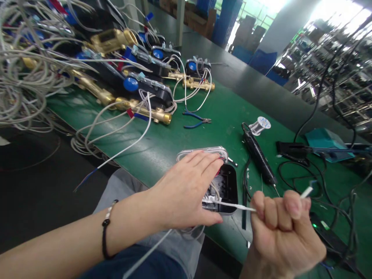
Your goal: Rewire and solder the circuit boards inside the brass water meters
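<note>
My left hand (186, 193) lies flat across a small black plastic housing (229, 182), fingers stretched out toward its far rim and thumb apart at the near side. It covers much of the inside. A clear-rimmed lid or ring (215, 149) sits against the housing's far edge, partly under my fingers. Out of the housing runs a white cable (232, 204), pulled straight to the right. My right hand (283, 224) is a fist wrapped round this cable, whose end with a bluish wire tip sticks out beyond the thumb.
Brass water meters (139, 106) with grey cables crowd the left of the green bench (223, 112). Blue-handled cutters (196, 120) lie mid-bench. A solder spool (260, 124) and a black pen-shaped tool (258, 155) with a thin metal tip lie right of them. Black cords tangle at right.
</note>
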### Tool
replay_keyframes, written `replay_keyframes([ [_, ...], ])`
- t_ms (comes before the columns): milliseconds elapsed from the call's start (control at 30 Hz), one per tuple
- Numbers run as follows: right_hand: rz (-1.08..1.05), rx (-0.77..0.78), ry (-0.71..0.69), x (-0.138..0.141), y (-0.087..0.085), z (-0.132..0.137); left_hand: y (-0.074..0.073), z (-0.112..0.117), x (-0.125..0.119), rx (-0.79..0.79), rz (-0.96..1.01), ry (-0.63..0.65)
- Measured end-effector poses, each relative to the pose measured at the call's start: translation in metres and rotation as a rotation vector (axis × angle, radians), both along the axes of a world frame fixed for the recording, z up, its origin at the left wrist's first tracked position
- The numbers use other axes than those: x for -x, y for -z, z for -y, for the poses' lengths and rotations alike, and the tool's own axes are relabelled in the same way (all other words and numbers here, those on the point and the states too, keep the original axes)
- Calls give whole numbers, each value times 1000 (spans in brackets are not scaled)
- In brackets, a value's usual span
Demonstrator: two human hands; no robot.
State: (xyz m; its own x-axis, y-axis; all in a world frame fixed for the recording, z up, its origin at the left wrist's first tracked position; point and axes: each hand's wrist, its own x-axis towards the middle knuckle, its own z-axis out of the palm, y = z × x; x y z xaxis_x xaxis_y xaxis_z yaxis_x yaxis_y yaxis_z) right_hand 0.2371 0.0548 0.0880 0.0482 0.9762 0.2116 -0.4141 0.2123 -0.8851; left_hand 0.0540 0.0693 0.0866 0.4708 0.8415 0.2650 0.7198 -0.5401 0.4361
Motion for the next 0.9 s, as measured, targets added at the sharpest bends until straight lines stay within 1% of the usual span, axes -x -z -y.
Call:
replay_keyframes([
  [67, 22, -26, -30, 0, -9, -3, 0, 2, -2, -12, -7, -4],
  [133, 121, -28, -48, 3, -16, -9, -1, 1, -3, -3, -8, -3],
  [233, 328, -7, 5, 7, -17, -18, -2, -6, -3, 44, -16, -3],
  [333, 492, 10, 102, 0, -7, -12, -4, -19, -1, 85, -24, -8],
  [433, 571, 78, 341, -12, 11, 9, -6, -31, 2, 137, -14, 0],
  [467, 606, 117, 389, -14, 16, 17, -7, -33, 3, 156, -9, 2],
  [500, 655, 151, 408, -15, 21, 23, -7, -35, 3, 168, -3, 3],
  [567, 775, 156, 371, -13, 24, 28, -7, -35, 3, 168, 12, 4],
  [633, 890, 69, 323, -7, 20, 22, -6, -33, 2, 139, 23, 12],
  [700, 965, -43, 292, 2, 12, 9, -4, -30, 2, 107, 22, 24],
  [767, 985, -97, 185, 10, 4, -5, -3, -28, 2, 89, 10, 32],
  [833, 952, -101, 69, 16, 0, -16, -1, -26, 2, 82, 1, 37],
  [900, 904, -96, 28, 20, -4, -20, 0, -23, 1, 80, -7, 42],
])
